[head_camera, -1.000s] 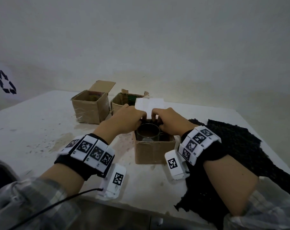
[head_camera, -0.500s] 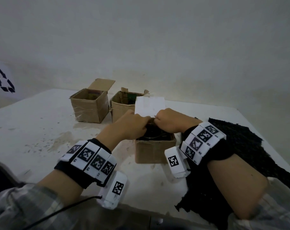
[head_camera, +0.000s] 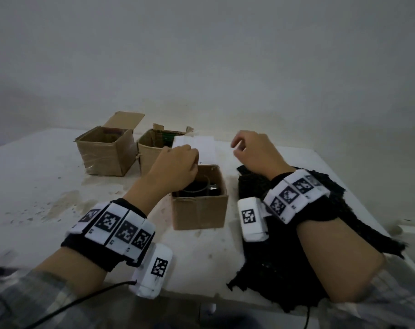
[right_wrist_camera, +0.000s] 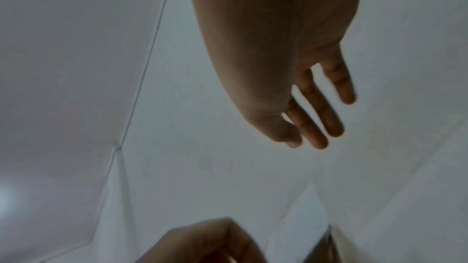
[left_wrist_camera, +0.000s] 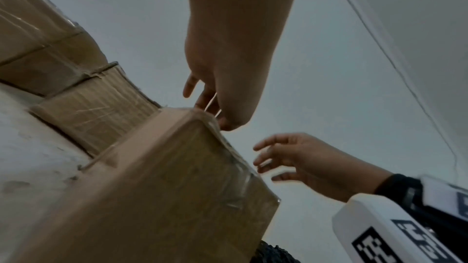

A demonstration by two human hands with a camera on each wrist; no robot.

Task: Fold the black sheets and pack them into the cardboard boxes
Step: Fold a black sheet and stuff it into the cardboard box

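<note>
The near cardboard box (head_camera: 199, 210) stands open on the table, with a black sheet (head_camera: 197, 188) and a clear round rim inside it. My left hand (head_camera: 178, 160) is curled over its far left rim. In the left wrist view the left hand (left_wrist_camera: 215, 107) pinches a thin white edge, the box's white flap (head_camera: 201, 148). My right hand (head_camera: 247, 148) hovers right of the box, fingers loose and holding nothing, as the right wrist view shows (right_wrist_camera: 324, 127). A pile of black sheets (head_camera: 296, 245) lies under my right forearm.
Two more open cardboard boxes (head_camera: 106, 150) (head_camera: 152, 150) stand behind on the left. The white table (head_camera: 35, 186) is dusty on the left. Its near edge runs under my wrists. A small white object (head_camera: 410, 230) lies at the right edge.
My right hand has lifted out of the near box and moved right, its fingers now free. My left hand stays at the box's far rim.
</note>
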